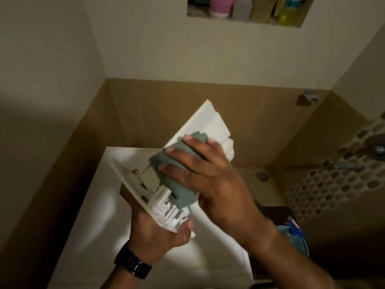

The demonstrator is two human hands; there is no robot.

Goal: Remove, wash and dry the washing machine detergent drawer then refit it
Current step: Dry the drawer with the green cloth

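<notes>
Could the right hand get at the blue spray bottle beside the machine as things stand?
Probably not right away. The right hand is pressing the green cloth onto the drawer; the spray bottle sits low under that forearm, otherwise unobstructed.

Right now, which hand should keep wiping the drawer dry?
The right hand. It already presses the green cloth against the white drawer, while the left hand grips the drawer's front panel end from below, holding it up.
</notes>
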